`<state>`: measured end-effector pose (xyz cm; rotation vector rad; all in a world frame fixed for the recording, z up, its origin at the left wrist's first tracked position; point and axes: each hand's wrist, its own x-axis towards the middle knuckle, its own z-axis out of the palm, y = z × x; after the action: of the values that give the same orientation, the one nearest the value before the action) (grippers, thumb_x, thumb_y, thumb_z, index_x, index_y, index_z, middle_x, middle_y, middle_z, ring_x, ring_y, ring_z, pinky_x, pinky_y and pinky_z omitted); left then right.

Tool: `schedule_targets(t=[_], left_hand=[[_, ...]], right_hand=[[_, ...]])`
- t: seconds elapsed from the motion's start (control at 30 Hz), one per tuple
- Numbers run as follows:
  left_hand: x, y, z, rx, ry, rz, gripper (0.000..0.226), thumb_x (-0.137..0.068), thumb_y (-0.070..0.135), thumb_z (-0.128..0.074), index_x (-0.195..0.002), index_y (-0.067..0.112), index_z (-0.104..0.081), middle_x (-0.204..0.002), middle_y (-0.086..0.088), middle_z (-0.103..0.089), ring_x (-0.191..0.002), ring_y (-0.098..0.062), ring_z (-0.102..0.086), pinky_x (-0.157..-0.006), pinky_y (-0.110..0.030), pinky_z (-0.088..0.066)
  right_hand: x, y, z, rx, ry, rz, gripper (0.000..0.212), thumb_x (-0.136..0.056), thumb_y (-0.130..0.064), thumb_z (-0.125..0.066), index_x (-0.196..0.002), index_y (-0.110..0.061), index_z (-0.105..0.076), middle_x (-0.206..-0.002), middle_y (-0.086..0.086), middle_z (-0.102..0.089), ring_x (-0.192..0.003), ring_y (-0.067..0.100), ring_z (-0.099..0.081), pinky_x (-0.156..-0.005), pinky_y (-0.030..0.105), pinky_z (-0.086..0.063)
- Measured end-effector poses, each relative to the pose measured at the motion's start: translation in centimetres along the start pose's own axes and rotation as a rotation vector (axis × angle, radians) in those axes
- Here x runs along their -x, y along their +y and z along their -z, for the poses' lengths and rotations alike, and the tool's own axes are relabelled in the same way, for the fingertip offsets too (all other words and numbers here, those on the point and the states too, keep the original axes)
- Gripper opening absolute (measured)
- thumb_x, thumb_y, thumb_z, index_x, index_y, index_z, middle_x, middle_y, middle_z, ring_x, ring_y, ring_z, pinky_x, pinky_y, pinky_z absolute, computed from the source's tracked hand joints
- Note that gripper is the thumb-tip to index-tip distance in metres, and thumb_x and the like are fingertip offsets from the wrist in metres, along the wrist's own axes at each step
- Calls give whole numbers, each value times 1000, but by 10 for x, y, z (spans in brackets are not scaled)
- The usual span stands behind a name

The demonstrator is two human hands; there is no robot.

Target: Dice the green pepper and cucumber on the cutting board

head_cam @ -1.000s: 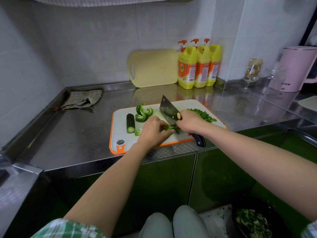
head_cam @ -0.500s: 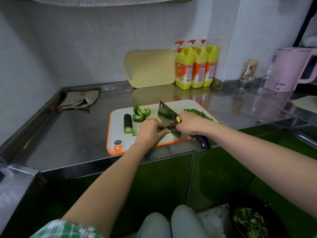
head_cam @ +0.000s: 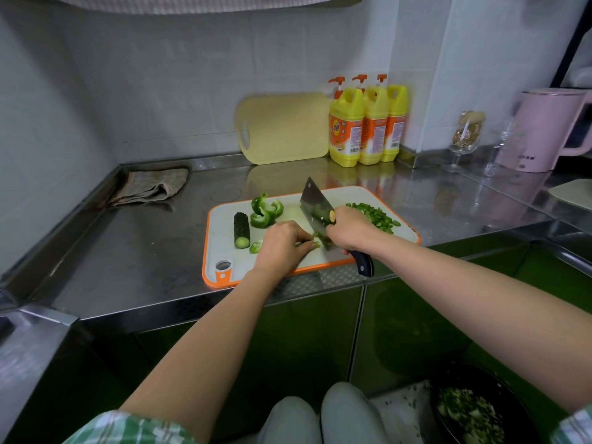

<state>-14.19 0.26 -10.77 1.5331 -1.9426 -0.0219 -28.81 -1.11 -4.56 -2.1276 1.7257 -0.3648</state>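
Observation:
A white cutting board [head_cam: 288, 264] with an orange rim lies on the steel counter. My right hand [head_cam: 350, 232] grips the dark handle of a cleaver [head_cam: 315, 206], blade edge down on the board. My left hand [head_cam: 283, 245] holds a green pepper strip [head_cam: 315, 243] down with curled fingertips, right beside the blade. A cucumber stub [head_cam: 242, 230] lies at the board's left. Curled pepper pieces [head_cam: 266, 210] sit behind my left hand, and one small piece [head_cam: 255, 247] lies next to it. A pile of diced pepper [head_cam: 376, 216] covers the board's right end.
A folded cloth [head_cam: 150, 187] lies at the back left of the counter. A yellow board [head_cam: 282, 128] and three yellow detergent bottles [head_cam: 368, 123] stand against the wall. Glasses [head_cam: 464, 139] and a pink kettle [head_cam: 549, 129] are at the right. A dark bowl of chopped greens [head_cam: 474, 408] sits on the floor.
The cleaver has chopped up and down through the pepper strip while my left hand stayed beside the blade. The view shifted slightly.

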Motion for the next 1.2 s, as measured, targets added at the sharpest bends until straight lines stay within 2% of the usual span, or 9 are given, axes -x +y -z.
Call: schedule_targets(t=[0.13, 0.33, 0.57, 0.7, 0.87, 1.07, 1.2], left_hand=[[0, -1, 0, 10, 1, 40, 24, -81, 29, -75, -100, 13, -76, -95, -5, -73, -86, -22, -64, -78, -34, -50], [1, -4, -1, -9, 20, 114, 34, -79, 38, -76, -100, 11, -73, -97, -7, -68, -94, -22, -58, -81, -32, -46], [1, -3, 2, -31, 1, 155, 30, -81, 42, -73, -96, 16, -76, -97, -5, -64, -95, -22, -53, -79, -32, -44], [0, -4, 1, -33, -8, 143, 28, -82, 40, -73, -96, 16, -76, -97, -5, -64, -96, -22, -52, -80, -33, -44], [-1, -3, 2, -21, -6, 135, 25, -82, 38, -73, -94, 17, -75, -95, -5, -65, -94, -21, -52, -79, -35, -47], [0, -3, 2, -5, -11, 133, 22, -84, 36, -72, -98, 19, -76, -95, -6, -65, -95, -22, -52, -80, -36, -47], [0, -3, 3, 2, -16, 160, 20, -87, 30, -68, -101, 18, -76, -99, -5, -66, -100, -22, -51, -83, -34, -46]], right_hand=[[3, 7, 13, -91, -32, 23, 6, -93, -6, -42, -89, -5, -46, -68, 14, -55, -47, 23, -55, -41, 21, -38], [13, 3, 30, -11, -130, 59, 7, -91, -6, -43, -88, -5, -49, -77, 20, -60, -48, 23, -54, -42, 20, -39], [13, 2, 19, 103, -161, 53, 15, -89, -4, -43, -94, -1, -57, -61, 15, -62, -49, 25, -58, -44, 21, -40], [6, -2, 14, 148, -163, 66, 18, -86, -2, -45, -91, 3, -62, -57, 15, -62, -51, 27, -60, -44, 21, -40], [-2, 0, 2, 140, -84, 92, 10, -85, -6, -48, -82, -4, -57, -57, 13, -60, -48, 26, -59, -45, 23, -40], [-6, 11, 2, -49, 39, 72, 8, -93, -10, -44, -88, -7, -48, -68, 11, -56, -45, 23, -59, -41, 22, -38], [6, 7, 22, -45, -50, 62, 6, -94, -9, -43, -90, -6, -47, -71, 15, -58, -45, 21, -55, -41, 21, -37]])
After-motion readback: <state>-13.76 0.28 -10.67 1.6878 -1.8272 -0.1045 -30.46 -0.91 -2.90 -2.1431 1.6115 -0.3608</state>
